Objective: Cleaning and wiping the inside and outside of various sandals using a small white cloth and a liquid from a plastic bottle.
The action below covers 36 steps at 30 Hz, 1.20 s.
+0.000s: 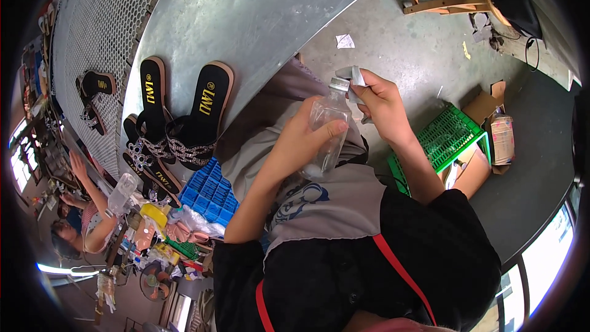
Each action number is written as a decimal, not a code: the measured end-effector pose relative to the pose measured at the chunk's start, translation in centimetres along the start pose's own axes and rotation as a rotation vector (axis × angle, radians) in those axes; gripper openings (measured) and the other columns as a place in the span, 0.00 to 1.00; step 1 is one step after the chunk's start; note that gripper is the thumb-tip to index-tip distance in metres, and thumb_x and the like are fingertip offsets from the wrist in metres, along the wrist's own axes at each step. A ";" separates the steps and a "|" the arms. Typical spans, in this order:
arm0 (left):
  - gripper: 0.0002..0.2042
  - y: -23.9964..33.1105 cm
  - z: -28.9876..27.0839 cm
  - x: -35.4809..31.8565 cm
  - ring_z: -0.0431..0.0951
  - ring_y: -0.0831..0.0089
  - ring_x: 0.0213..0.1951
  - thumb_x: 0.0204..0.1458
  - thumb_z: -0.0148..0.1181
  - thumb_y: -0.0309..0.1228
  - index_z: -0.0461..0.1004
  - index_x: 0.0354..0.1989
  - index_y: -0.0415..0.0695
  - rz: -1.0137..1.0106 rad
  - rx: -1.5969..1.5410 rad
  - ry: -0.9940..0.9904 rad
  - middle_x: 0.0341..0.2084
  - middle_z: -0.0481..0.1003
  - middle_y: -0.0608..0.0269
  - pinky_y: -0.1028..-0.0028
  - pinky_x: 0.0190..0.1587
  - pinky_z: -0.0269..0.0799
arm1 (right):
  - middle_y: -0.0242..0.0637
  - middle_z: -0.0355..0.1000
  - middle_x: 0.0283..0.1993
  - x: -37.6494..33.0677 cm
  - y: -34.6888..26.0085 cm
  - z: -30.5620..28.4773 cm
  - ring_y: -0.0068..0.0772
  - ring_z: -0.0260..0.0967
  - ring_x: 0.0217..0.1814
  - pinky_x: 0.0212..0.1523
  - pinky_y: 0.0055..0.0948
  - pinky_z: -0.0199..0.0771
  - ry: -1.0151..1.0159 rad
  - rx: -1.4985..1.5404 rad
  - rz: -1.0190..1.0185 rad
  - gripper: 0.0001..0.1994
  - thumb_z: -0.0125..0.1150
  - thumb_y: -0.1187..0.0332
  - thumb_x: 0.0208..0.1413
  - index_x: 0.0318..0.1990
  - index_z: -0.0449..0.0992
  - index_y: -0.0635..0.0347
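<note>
My left hand [307,138] is closed around the body of a clear bottle [326,123], holding it tilted above my lap. Silvery grey material covers the bottle's neck or cap; I cannot tell which. Right beside that neck, my right hand [381,98] pinches a pale grey strip [357,77], perhaps cloth or paper, with its end sticking up past the fingers. Over my lap lies a grey apron [344,209] with red straps. To the left, black sandals [206,110] with jewelled straps rest on the metal table.
The curved metal table [258,12] adjoins a mesh conveyor [80,18] carrying more sandals. Below are a blue crate [209,193] and another clear bottle [123,190]. At right stand a green crate [445,138], cardboard boxes [501,138] and a wooden chair [445,5]. A co-worker [92,227] is far left.
</note>
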<state>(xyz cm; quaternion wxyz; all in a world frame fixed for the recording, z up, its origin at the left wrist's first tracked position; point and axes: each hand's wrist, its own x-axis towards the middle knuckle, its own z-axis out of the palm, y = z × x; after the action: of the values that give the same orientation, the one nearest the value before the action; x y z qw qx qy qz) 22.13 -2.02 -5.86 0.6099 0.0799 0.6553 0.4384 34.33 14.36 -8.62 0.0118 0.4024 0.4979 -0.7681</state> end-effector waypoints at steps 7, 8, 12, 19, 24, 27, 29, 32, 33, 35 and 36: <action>0.29 0.0 -0.5 0.6 0.79 0.77 0.37 0.58 0.70 0.43 0.68 0.58 0.35 -0.060 -0.225 -0.076 0.40 0.78 0.60 0.74 0.36 0.78 | 0.20 0.66 0.29 0.6 -1.2 0.3 0.11 0.53 0.25 0.26 0.18 0.55 -0.007 -0.068 0.033 0.13 0.51 0.75 0.70 0.54 0.81 0.58; 0.28 0.1 -0.5 0.7 0.78 0.78 0.36 0.58 0.70 0.43 0.69 0.57 0.35 -0.046 -0.231 -0.082 0.39 0.77 0.60 0.74 0.35 0.77 | 0.20 0.67 0.29 0.6 -1.2 0.3 0.11 0.53 0.25 0.26 0.18 0.55 -0.005 -0.083 0.015 0.13 0.51 0.75 0.70 0.55 0.81 0.57; 0.27 0.6 -0.8 0.9 0.78 0.78 0.35 0.57 0.71 0.43 0.70 0.56 0.35 0.021 -0.187 -0.070 0.39 0.77 0.59 0.75 0.35 0.76 | 0.19 0.67 0.29 0.7 -1.3 -0.1 0.11 0.54 0.24 0.25 0.18 0.55 -0.007 -0.166 -0.083 0.13 0.52 0.74 0.70 0.56 0.81 0.56; 0.38 5.4 -0.9 -0.3 0.80 0.65 0.50 0.52 0.76 0.40 0.64 0.67 0.37 0.467 0.280 0.072 0.49 0.78 0.52 0.67 0.54 0.75 | 0.26 0.76 0.36 0.9 -1.9 -1.1 0.10 0.55 0.23 0.23 0.15 0.53 0.210 0.113 -0.396 0.13 0.54 0.72 0.70 0.58 0.78 0.59; 0.47 10.9 -2.1 -0.1 0.75 0.62 0.61 0.46 0.80 0.37 0.56 0.72 0.39 1.171 0.247 0.425 0.57 0.74 0.50 0.64 0.64 0.69 | 0.28 0.75 0.36 2.0 -1.6 -2.9 0.11 0.54 0.21 0.20 0.17 0.53 0.236 0.133 -0.457 0.09 0.55 0.71 0.70 0.53 0.78 0.60; 0.49 12.1 -4.4 2.5 0.73 0.62 0.62 0.45 0.81 0.35 0.54 0.73 0.42 1.299 0.127 0.568 0.59 0.72 0.51 0.63 0.64 0.68 | 0.27 0.73 0.31 4.8 5.7 -7.7 0.12 0.55 0.20 0.18 0.19 0.54 0.189 -0.150 -0.252 0.09 0.55 0.72 0.68 0.51 0.79 0.58; 0.48 11.7 -5.1 6.7 0.74 0.61 0.61 0.45 0.81 0.33 0.54 0.72 0.44 1.322 0.029 0.629 0.58 0.72 0.52 0.63 0.64 0.69 | 0.26 0.71 0.27 6.1 14.5 -12.6 0.14 0.57 0.19 0.18 0.21 0.56 0.242 -0.291 -0.128 0.09 0.53 0.73 0.66 0.48 0.80 0.56; 0.44 10.0 -5.6 9.2 0.72 0.59 0.63 0.49 0.78 0.33 0.55 0.70 0.41 1.161 0.055 0.708 0.60 0.70 0.50 0.61 0.64 0.69 | 0.28 0.70 0.26 3.8 22.6 -14.9 0.19 0.59 0.18 0.17 0.23 0.58 0.325 -0.247 0.167 0.10 0.52 0.75 0.64 0.45 0.80 0.56; 0.44 10.0 -5.6 9.0 0.72 0.59 0.63 0.49 0.78 0.33 0.55 0.70 0.41 1.161 0.045 0.725 0.60 0.70 0.50 0.61 0.64 0.69 | 0.29 0.69 0.25 2.7 24.8 -15.6 0.20 0.60 0.17 0.17 0.23 0.58 0.356 -0.234 0.259 0.09 0.52 0.75 0.64 0.45 0.80 0.56; 0.43 9.7 -5.4 8.0 0.68 0.52 0.66 0.50 0.76 0.32 0.54 0.71 0.39 1.174 0.125 0.817 0.62 0.67 0.44 0.60 0.65 0.67 | 0.31 0.69 0.25 0.9 28.3 -17.4 0.22 0.60 0.15 0.15 0.24 0.58 0.285 -0.254 0.399 0.09 0.53 0.76 0.62 0.44 0.79 0.56; 0.43 9.1 -5.3 7.2 0.68 0.52 0.66 0.50 0.76 0.32 0.54 0.71 0.39 1.170 0.124 0.828 0.62 0.67 0.44 0.60 0.65 0.67 | 0.31 0.70 0.25 0.0 29.3 -17.3 0.23 0.60 0.15 0.14 0.25 0.58 0.277 -0.296 0.484 0.09 0.54 0.76 0.61 0.45 0.80 0.57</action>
<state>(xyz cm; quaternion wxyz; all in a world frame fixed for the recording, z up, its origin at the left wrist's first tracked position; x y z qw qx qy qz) 11.86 5.53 -5.64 -0.0291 0.2796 0.7063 0.6497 57.10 13.04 -33.89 0.1848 0.6039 0.4909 -0.6001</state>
